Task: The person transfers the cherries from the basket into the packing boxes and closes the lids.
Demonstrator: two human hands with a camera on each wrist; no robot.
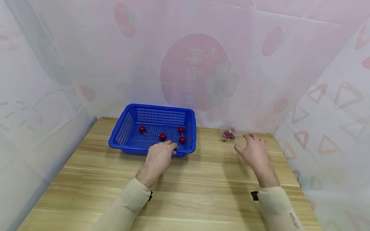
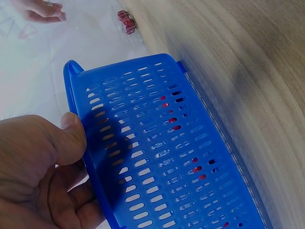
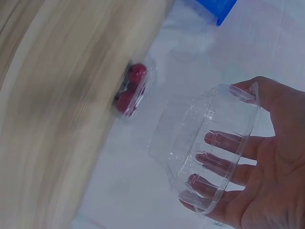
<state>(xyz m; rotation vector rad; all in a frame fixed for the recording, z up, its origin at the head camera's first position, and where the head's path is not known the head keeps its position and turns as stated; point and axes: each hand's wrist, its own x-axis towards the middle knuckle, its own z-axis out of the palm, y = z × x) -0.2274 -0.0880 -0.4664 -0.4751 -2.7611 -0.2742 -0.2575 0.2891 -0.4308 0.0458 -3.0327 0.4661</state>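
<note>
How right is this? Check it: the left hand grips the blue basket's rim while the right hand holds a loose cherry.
Wrong about what the right hand holds: the right wrist view shows it holding a clear plastic shell. The left hand does grip the blue basket's rim.

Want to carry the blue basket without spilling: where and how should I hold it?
Probably the basket rim at both short ends, coming from left and right: its outward flare gives purchase, and opposite holds should keep it level for the loose cherries.
</note>
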